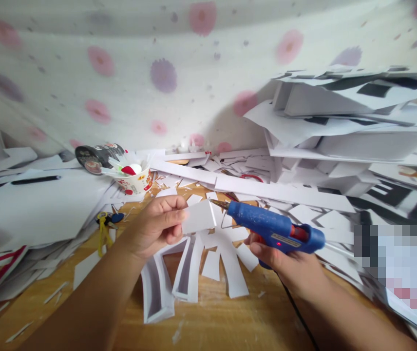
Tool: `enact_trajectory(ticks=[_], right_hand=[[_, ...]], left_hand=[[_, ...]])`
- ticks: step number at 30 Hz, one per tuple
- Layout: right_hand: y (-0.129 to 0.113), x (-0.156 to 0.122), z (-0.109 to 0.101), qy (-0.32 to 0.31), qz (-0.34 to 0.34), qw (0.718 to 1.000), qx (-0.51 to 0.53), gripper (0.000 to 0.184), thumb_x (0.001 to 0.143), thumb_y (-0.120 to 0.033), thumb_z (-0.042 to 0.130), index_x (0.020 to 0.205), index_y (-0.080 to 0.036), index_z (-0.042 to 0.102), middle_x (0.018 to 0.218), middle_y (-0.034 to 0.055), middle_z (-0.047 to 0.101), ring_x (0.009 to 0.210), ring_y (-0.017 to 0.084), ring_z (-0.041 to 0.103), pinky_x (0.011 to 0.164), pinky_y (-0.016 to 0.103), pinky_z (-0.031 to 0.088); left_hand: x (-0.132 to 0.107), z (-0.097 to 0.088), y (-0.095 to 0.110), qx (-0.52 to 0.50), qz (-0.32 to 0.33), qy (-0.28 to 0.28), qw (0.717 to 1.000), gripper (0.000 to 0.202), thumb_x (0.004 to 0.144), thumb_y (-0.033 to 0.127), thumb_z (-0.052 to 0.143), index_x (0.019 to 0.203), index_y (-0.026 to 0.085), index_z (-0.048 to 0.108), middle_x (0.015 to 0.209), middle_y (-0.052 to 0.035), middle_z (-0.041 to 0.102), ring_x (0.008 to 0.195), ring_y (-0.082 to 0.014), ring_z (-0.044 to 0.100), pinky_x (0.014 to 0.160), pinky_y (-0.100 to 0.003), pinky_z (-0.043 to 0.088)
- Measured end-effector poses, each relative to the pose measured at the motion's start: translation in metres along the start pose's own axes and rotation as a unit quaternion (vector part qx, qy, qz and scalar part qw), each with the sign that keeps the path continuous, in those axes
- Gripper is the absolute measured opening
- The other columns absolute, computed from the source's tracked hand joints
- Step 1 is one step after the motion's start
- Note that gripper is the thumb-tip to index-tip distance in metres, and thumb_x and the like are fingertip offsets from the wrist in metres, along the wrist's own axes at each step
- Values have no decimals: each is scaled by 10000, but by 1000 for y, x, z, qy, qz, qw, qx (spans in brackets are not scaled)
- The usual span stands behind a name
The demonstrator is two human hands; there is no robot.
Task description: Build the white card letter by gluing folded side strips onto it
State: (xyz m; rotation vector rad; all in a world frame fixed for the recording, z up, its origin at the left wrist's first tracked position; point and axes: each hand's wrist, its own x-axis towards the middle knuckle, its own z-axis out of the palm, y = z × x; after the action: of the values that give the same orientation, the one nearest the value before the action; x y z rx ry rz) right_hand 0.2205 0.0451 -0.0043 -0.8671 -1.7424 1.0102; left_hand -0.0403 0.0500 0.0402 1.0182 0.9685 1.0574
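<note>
Between thumb and fingers, my left hand [162, 224] pinches a small white foam board piece [199, 218]. My right hand [289, 268] is wrapped round the handle of a blue hot glue gun [267, 224], whose small red light is lit. The gun's metal nozzle points left and lies at the upper right edge of the board piece; I cannot tell whether they touch. Below my hands, a hollow white board shape [157, 287] with curved walls lies on the wooden table [208, 324]. A curved white strip [232, 273] rests to its right.
A paper tub [133, 183] with plastic spoons stands behind, next to a tipped black container [99, 157]. Keys [108, 219] lie at left near a sheet stack [40, 204] with a pen [36, 180]. White boards [343, 141] are piled high at right. A black cord [296, 309] trails below the gun.
</note>
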Motion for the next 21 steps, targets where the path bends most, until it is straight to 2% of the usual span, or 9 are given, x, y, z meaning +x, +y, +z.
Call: enact_trajectory(ticks=[6,12,21], right_hand=[[-1,0,0,-4,-5,1000,-9,232,858,-381,625,721,-198,582,656,-4,571,542,114,511,463,230,424],[1,-3,-1,21,4,1000,-20,225,819,-415,662,764,-200,620,701,13,621,566,130,562,464,236,465],[7,-6,-1,28,-8,1000,-12,199,811,-410,688,809,-215,647,761,21,679,642,166,639,529,262,524]], left_hand=[[0,-4,0,0,4,11,1000,417,581,403,883,646,148,560,398,48,480,335,-14,310,343,-118,236],[0,-3,1,3,16,21,1000,403,581,390,873,649,150,556,389,52,467,332,-15,296,349,-120,231],[-1,-10,2,2,13,32,999,415,577,416,875,670,154,567,391,61,459,331,-8,272,357,-115,231]])
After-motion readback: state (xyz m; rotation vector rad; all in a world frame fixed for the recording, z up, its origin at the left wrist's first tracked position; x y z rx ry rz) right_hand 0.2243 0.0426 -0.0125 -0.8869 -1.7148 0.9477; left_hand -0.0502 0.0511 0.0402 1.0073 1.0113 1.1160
